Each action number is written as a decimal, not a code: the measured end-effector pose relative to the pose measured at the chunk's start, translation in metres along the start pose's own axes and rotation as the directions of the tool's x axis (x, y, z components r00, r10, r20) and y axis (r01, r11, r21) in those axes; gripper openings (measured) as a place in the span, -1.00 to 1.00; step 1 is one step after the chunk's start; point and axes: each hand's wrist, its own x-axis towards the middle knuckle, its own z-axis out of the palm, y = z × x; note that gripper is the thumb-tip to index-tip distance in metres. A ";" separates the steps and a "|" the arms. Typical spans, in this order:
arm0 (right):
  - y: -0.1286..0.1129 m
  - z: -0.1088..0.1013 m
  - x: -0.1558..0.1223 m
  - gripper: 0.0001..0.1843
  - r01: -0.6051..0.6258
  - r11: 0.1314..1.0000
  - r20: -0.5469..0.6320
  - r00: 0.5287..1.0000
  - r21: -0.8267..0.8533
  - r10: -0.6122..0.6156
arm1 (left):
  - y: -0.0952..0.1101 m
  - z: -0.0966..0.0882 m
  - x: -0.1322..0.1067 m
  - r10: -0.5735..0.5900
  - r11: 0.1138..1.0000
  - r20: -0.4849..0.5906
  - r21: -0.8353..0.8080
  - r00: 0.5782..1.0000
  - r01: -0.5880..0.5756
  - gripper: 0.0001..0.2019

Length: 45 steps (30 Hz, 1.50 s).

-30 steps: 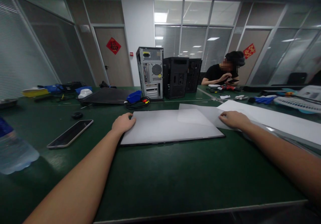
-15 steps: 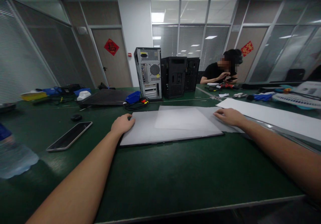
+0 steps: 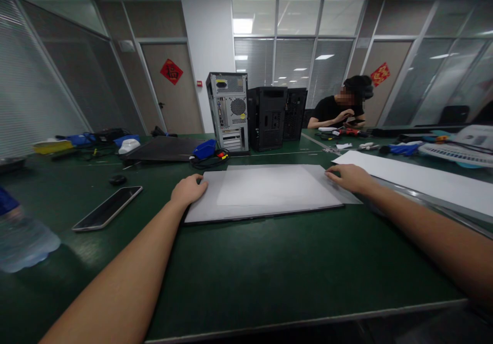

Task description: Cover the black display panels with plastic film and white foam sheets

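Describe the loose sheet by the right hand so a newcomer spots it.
On the green table, nearer than the computer towers, a dark-edged white panel lies at the left hand. The loose sheet overlaps it and juts past its right edge, beside the right hand. Unlike the panel, it is thin, translucent and has no dark edge.

Across from me a white pillar (image 3: pixel 204 46) stands between a beige door (image 3: pixel 173 102), its red fu-character diamond (image 3: pixel 171 72) hung high, and a row of windows (image 3: pixel 302 18) with blinds (image 3: pixel 254 59) behind the lower panes (image 3: pixel 295 59). Bright rectangles of light (image 3: pixel 242 25) gleam in the windows. More blinds (image 3: pixel 31 87) line the left-hand partition (image 3: pixel 84 77), and a dark chair (image 3: pixel 454 115) sits past the green worktable (image 3: pixel 288 267)
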 end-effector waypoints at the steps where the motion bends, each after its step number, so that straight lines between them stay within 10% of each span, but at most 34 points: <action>1: -0.001 0.000 0.000 -0.35 -0.036 0.999 0.004 0.999 -0.020 0.036 | 0.000 0.000 0.000 0.000 1.000 0.000 0.001 1.000 0.000 -0.42; 16: -0.033 0.006 -0.006 -0.36 0.279 0.929 0.026 0.955 0.242 -0.294 | -0.001 0.000 -0.001 -0.006 1.000 0.009 -0.031 1.000 0.006 -0.27; 37: -0.058 -0.009 -0.015 -0.47 0.370 0.906 -0.035 0.928 0.204 -0.371 | 0.000 0.000 0.000 0.013 1.000 -0.009 0.009 1.000 -0.013 -0.45; 45: -0.030 -0.003 -0.004 -0.47 0.302 0.945 -0.076 0.953 0.126 -0.294 | -0.002 0.001 0.003 0.010 1.000 0.000 0.001 1.000 -0.010 -0.47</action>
